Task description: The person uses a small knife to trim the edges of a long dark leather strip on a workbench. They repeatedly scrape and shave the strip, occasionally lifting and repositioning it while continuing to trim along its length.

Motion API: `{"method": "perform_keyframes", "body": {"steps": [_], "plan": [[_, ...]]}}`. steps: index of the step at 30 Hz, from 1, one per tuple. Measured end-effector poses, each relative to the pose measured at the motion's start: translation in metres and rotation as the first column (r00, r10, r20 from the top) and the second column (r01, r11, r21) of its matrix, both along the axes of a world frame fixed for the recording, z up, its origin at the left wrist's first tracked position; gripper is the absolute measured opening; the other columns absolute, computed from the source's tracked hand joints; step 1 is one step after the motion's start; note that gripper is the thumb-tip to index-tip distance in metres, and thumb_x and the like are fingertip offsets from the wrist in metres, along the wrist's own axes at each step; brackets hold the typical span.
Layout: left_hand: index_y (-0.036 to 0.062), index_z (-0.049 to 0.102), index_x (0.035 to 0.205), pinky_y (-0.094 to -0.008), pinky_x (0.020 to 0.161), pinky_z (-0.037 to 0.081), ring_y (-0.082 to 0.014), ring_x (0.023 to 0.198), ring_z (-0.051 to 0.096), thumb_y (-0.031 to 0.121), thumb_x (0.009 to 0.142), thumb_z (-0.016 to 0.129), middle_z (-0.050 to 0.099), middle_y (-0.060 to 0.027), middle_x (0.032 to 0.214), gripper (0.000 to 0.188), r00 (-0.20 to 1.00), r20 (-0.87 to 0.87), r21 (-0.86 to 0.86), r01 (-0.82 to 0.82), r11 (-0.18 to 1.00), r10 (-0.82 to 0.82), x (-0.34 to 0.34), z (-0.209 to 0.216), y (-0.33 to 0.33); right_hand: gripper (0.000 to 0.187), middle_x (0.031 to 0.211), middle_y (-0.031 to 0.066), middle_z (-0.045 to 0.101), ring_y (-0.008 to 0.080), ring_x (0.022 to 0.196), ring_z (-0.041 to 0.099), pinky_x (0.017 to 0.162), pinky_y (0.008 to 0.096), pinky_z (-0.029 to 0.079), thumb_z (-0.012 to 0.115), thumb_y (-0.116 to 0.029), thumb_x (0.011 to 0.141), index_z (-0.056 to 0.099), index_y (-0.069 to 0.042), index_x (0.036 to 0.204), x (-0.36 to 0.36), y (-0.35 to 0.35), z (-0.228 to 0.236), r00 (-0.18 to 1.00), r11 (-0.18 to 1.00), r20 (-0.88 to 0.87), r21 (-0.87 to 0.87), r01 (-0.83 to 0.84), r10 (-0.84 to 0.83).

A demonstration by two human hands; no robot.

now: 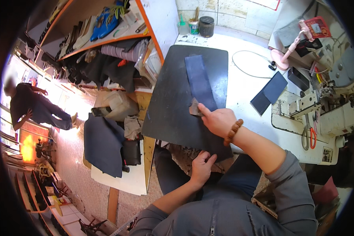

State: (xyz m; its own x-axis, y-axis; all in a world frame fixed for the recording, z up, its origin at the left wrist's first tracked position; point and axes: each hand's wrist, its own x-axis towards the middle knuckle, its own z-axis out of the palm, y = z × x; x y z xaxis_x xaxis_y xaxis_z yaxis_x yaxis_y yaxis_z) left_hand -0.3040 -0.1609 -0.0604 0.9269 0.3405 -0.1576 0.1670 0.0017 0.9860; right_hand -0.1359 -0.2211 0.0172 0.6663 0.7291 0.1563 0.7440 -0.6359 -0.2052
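Observation:
A long dark blue strip (pixel 200 80) lies on a black mat (pixel 169 94) at the near left side of the white table. My right hand (pixel 220 122) is closed on a small brownish-grey flat piece (pixel 194 107) and presses it against the strip's lower part. Whether that piece is cloth or something stiffer, I cannot tell. My left hand (pixel 203 168) is at the mat's front edge, above my lap, with thumb and fingers pinched together by dark material that overhangs there. What lies between those fingers is hidden.
To the right are a dark phone-like case (pixel 269 93), a pink stand (pixel 280 59), orange-handled scissors (pixel 308 133) and a sewing machine (pixel 334 106). A dark jar (pixel 206 26) stands at the back. Shelves of shoes (pixel 105 24) rise left; a person (pixel 35 102) stands beyond.

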Motion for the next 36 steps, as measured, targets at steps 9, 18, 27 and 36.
{"method": "perform_keyframes", "body": {"steps": [9, 18, 27, 36], "plan": [[0.0017, 0.057, 0.106, -0.0279, 0.072, 0.05, -0.0163, 0.082, 0.063, 0.017, 0.097, 0.05, 0.065, -0.0082, 0.098, 0.019, 0.97, -0.01, -0.9, 0.097, 0.424, -0.242, -0.026, 0.017, 0.013, 0.031, 0.067, 0.0172, 0.062, 0.0376, 0.063, 0.062, 0.055, 0.0456, 0.047, 0.057, -0.024, 0.086, 0.053, -0.006, 0.112, -0.043, -0.076, -0.012, 0.832, 0.853, -0.489, 0.288, 0.436, -0.26], [-0.0023, 0.041, 0.132, -0.0424, 0.103, 0.039, -0.0285, 0.117, 0.052, 0.032, 0.089, 0.06, 0.054, -0.0161, 0.126, 0.059, 0.946, 0.064, -0.848, 0.219, 0.482, -0.316, -0.004, 0.052, -0.002, 0.038, 0.105, 0.0046, 0.057, 0.0121, 0.1, 0.049, 0.09, 0.0265, 0.04, 0.065, -0.006, 0.078, 0.054, -0.001, 0.114, -0.11, -0.137, -0.007, 0.083, 0.613, -0.853, 0.434, 0.66, 0.514], [0.0062, 0.043, 0.135, -0.039, 0.096, 0.044, -0.0215, 0.11, 0.056, 0.018, 0.098, 0.044, 0.058, -0.0089, 0.12, 0.038, 0.993, 0.052, -0.771, -0.025, 0.637, 0.102, 0.112, 0.084, 0.067, 0.034, 0.097, -0.0002, 0.053, 0.0072, 0.089, 0.049, 0.081, 0.0222, 0.042, 0.067, -0.004, 0.08, 0.056, -0.003, 0.112, -0.107, -0.214, 0.008, 0.106, 0.682, -0.94, 0.311, 0.662, 0.325], [-0.0017, 0.013, 0.147, -0.0428, 0.113, 0.02, -0.0322, 0.14, 0.021, 0.022, 0.081, 0.072, 0.018, -0.0261, 0.151, 0.092, 0.962, 0.194, 0.272, -0.239, 0.932, 0.19, 0.236, 0.088, 0.104, 0.03, 0.069, 0.008, 0.06, 0.021, 0.062, 0.06, 0.057, 0.0338, 0.046, 0.069, -0.026, 0.082, 0.057, -0.008, 0.102, -0.032, -0.174, -0.019, 0.729, 0.699, -0.651, 0.419, 0.579, -0.212]]}}
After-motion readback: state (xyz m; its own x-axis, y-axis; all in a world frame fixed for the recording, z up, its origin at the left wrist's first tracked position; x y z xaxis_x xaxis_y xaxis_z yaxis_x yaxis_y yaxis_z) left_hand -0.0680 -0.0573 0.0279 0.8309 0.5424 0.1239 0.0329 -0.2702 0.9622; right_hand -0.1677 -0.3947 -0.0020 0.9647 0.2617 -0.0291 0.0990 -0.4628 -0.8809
